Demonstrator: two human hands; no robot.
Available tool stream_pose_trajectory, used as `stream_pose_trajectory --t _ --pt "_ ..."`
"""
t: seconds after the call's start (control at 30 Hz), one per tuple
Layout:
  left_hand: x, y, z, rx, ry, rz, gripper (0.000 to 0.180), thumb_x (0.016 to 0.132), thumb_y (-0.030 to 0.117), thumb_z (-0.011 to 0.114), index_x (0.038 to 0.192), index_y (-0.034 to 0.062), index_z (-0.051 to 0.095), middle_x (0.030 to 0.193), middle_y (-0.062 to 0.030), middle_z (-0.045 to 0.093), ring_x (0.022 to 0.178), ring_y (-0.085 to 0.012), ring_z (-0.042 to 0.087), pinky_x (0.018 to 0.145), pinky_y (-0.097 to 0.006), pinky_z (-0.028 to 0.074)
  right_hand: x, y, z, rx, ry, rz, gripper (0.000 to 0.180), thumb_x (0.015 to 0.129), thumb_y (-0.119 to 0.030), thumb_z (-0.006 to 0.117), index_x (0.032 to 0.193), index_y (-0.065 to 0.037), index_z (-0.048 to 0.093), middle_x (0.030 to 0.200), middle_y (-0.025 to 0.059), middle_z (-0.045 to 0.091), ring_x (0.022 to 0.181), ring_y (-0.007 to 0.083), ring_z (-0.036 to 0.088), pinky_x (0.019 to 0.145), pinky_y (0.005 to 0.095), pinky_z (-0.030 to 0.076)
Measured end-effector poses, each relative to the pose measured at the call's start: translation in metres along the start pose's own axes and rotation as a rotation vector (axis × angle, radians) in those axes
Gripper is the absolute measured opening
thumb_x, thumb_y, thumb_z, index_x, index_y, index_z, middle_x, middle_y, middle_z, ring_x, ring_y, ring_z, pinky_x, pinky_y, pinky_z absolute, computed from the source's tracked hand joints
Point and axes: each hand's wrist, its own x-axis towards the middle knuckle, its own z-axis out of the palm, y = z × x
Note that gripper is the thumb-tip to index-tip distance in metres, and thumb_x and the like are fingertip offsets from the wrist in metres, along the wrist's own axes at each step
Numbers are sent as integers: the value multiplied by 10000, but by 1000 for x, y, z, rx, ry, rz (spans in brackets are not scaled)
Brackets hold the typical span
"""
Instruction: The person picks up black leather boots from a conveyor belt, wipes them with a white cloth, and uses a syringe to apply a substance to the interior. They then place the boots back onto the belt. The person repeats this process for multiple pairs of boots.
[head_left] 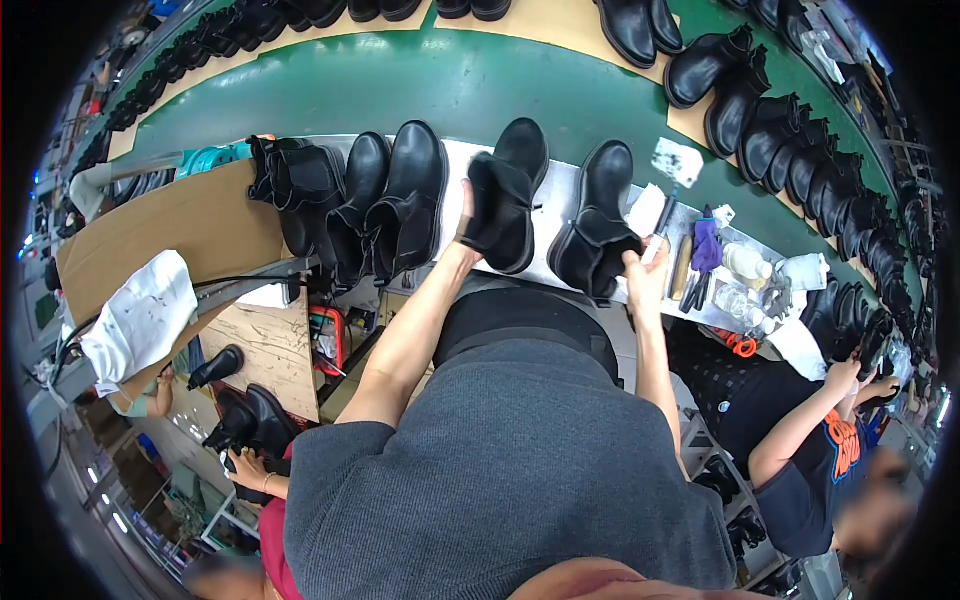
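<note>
My left hand [466, 232] is closed around the shaft of a black ankle boot [505, 205], its opening turned up toward me. My right hand [648, 268] is closed on a slim white-handled tool [667, 215] with a pale, dark-speckled pad at its far end. That hand is also beside the shaft of a second black boot [606, 180], which stands toe away from me on the narrow light work surface [562, 190]. Whether its fingers touch this boot, I cannot tell. Left of my left hand, several more black boots [415, 160] stand in a row.
Right of me lie a purple cloth [707, 243], a wooden-handled tool [683, 268] and clear bottles [745, 262]. Beyond runs a green surface [400, 85] edged with black boots. A white cloth [140, 315] hangs over cardboard at left. Co-workers handle boots at lower left and right.
</note>
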Motion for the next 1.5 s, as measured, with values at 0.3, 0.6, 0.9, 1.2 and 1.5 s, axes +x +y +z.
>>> stream_pose_trajectory --t 0.3,0.6,0.9,1.2,1.5 --pt "-3 39 -2 166 254 -101 739 924 640 273 1363 62 413 1326 -133 481 1221 -238 456 1042 -368 346 5 4 -56 306 -81 276 240 691 29 532 918 -44 558 720 -20 542 534 72 490 472 225 376" --pt "-52 103 124 863 131 194 799 930 640 278 1437 22 283 1423 -199 371 1326 -281 337 1102 -374 217 -15 -47 -56 589 -30 203 354 715 51 505 1060 -29 528 733 -36 539 552 36 484 496 184 360" --pt "-48 48 207 -97 -175 -360 692 908 624 397 1293 56 491 1211 -121 567 1105 -202 541 971 -352 422 -14 -101 -54 327 -52 98 180 940 -241 548 972 -66 515 889 140 652 597 128 583 355 211 358" --pt "-60 52 199 -235 -371 -314 666 906 625 404 1252 70 529 1135 -106 596 1061 -199 561 923 -342 450 12 64 -86 -747 239 -39 478 877 -336 606 1152 37 489 1084 263 588 978 391 587 868 411 445" --pt "6 18 157 1110 123 316 551 941 486 448 1214 18 548 1164 -170 580 1096 -263 514 973 -387 384 21 -38 7 740 -408 222 553 980 -356 442 1385 8 348 1325 129 482 1176 203 495 1014 326 381"
